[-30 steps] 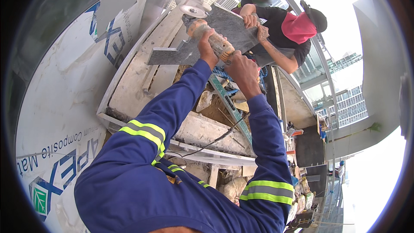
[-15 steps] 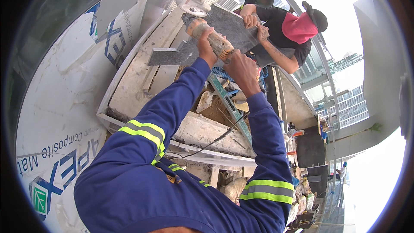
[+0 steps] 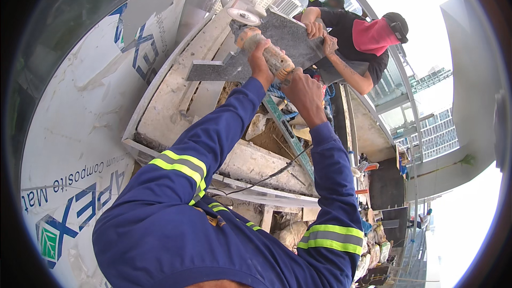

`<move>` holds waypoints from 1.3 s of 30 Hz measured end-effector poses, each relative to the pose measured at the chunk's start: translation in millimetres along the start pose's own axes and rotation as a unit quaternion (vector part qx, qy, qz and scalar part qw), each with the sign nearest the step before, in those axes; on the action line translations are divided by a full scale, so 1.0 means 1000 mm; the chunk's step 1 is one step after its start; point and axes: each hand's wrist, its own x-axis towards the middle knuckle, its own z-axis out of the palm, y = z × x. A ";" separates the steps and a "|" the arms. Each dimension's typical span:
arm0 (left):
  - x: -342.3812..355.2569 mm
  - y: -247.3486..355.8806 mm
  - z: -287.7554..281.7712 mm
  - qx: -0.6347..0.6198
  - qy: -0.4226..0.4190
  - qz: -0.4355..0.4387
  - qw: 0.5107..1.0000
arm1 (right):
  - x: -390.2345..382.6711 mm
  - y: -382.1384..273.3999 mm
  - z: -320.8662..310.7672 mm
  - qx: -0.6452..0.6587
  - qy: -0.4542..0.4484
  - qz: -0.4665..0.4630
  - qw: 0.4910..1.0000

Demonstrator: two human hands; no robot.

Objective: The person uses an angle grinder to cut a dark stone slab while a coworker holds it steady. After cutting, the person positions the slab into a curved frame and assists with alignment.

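A dusty orange angle grinder (image 3: pixel 271 56) is gripped between my two hands. My left hand (image 3: pixel 261 63) wraps round the front of its body, and my right hand (image 3: pixel 305 96) closes on the rear end. Its pale round disc (image 3: pixel 244 16) stands at the far end, beside the upper edge of a dark grey stone slab (image 3: pixel 293 37). A notch is cut in the slab, leaving a narrow strip (image 3: pixel 213 70) on the left. A co-worker's hands (image 3: pixel 320 34) hold the slab at its right side. Whether the disc touches the stone, I cannot tell.
Below the slab lies a green spirit level (image 3: pixel 290 134) over rubble, with a black cable (image 3: pixel 266 177) nearer me. A concrete ledge (image 3: pixel 170 109) runs along the left beside white composite panels (image 3: pixel 80 122). The co-worker in a pink face cloth (image 3: pixel 368 36) leans in; another person (image 3: pixel 333 1) is behind.
The grinder, my hands and the slab sit slightly further right in the picture. Both hands keep their grip, and the co-worker still holds the slab.
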 end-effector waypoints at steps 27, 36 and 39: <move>0.001 -0.009 -0.004 0.004 0.005 0.026 1.000 | -0.004 0.011 0.009 0.019 0.001 -0.005 1.000; 0.003 -0.010 0.001 0.012 0.005 0.023 1.000 | -0.001 0.014 0.008 0.035 0.006 -0.001 0.999; 0.005 -0.012 -0.002 0.009 -0.001 0.019 1.000 | -0.001 0.016 0.008 0.045 0.009 -0.004 0.999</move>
